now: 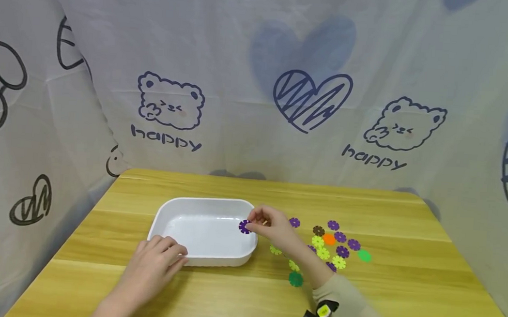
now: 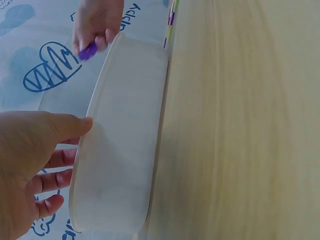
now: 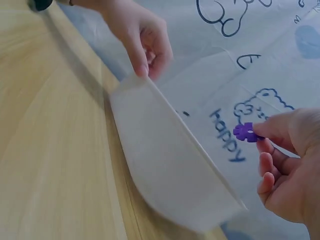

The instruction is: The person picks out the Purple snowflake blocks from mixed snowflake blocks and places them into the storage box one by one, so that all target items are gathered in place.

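A purple notched plastic disc [image 1: 245, 227] is pinched between thumb and fingers of my right hand [image 1: 271, 226]. That hand holds it above the right end of a white tray [image 1: 212, 261]; in the right wrist view the disc [image 3: 245, 132] shows its slotted edge and centre hole. My left hand [image 1: 156, 259] grips the tray's near left rim. The left wrist view shows its thumb on the rim [image 2: 87, 122] and the other fingers reaching over to the inner side. No discs show inside the tray.
Right of the tray, several loose notched discs lie scattered on the wooden table [image 1: 227, 302]: purple, yellow [image 1: 323, 253], brown [image 1: 318, 231], orange [image 1: 329, 239] and green [image 1: 296, 279]. The right forearm covers some. A printed cloth [image 1: 237, 143] hangs behind the table.
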A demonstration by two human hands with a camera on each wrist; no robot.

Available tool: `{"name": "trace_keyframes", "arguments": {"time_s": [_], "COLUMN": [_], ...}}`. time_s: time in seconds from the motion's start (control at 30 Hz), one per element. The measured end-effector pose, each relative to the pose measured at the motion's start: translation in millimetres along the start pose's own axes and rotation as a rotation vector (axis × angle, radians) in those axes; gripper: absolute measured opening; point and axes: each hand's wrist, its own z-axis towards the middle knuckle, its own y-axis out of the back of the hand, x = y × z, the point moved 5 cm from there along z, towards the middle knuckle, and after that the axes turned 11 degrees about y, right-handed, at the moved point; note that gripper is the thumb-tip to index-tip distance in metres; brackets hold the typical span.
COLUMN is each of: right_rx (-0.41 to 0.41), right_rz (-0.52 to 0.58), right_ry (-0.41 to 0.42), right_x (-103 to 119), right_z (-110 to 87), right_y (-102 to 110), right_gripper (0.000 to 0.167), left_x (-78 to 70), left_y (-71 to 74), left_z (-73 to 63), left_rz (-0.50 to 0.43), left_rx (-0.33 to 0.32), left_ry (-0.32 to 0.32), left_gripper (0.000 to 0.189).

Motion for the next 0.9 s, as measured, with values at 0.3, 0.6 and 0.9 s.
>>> {"name": "trace_keyframes", "arguments": {"time_s": [0.3, 0.6, 0.9], "right_rx": [-0.007, -0.003, 0.023], "right_rz": [0.110, 0.277, 0.364], "right_ry": [-0.067, -0.258, -0.440], "right_x": [-1, -11, -22], "right_z": [48.0, 88.3, 108.7], "right_y": [-53, -98, -128], "right_gripper": [0.015, 0.013, 0.005], "left_x": [3.2, 4.6, 5.1], "left_y": [-1.9, -0.1, 1.6], "left_z": [-1.4, -1.4, -1.5], "left_rz": [0.068, 0.078, 0.086], "left_rx": [0.038, 0.046, 0.007], "left_ry": [0.043, 0.082, 0.086], "left_gripper": [0.016, 0.022, 0.025]}}
